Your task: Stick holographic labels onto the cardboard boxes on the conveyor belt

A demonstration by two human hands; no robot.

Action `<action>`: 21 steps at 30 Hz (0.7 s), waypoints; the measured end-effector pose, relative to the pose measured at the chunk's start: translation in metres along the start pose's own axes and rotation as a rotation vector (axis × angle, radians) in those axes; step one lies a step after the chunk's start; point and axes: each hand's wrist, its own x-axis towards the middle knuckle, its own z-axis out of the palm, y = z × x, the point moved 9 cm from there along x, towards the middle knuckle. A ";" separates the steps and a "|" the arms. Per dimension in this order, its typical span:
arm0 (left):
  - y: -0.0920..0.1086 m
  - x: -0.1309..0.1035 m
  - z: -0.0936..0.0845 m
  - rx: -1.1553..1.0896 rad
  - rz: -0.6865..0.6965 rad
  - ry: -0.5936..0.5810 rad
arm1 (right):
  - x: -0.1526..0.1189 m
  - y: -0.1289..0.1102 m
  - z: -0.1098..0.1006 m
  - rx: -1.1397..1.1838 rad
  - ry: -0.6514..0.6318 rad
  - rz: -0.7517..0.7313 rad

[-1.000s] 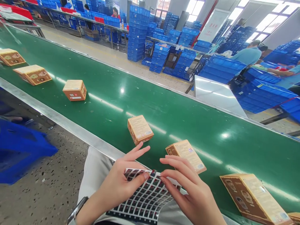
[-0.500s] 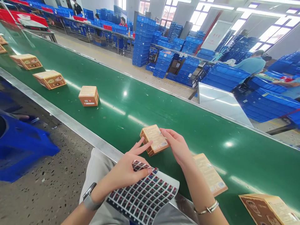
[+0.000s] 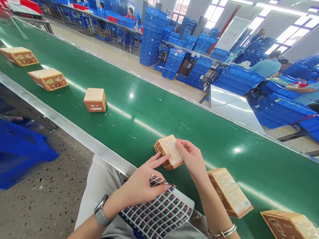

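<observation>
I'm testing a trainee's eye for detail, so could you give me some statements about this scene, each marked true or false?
1. The left hand holds a white sheet with rows of small dark labels. True.
2. The watch with a grey band is on the right wrist. False: it is on the left; the right wrist has a silver-coloured bracelet.
3. The right hand touches a brown-and-cream cardboard box. True.
4. The long, flat belt is red. False: it is green.
5. That box is the only one on the belt. False: others lie on both sides of it.
6. Blue plastic crates stand stacked beyond the belt. True.
</observation>
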 end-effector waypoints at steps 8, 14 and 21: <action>0.009 0.005 0.012 0.013 0.034 -0.045 | -0.014 -0.006 -0.019 -0.149 0.180 -0.112; 0.005 0.008 0.022 -0.052 -0.006 -0.087 | -0.002 -0.001 -0.046 -0.189 0.297 -0.121; -0.008 -0.015 -0.009 -0.238 -0.114 0.118 | -0.052 -0.042 -0.056 -0.410 0.153 -0.411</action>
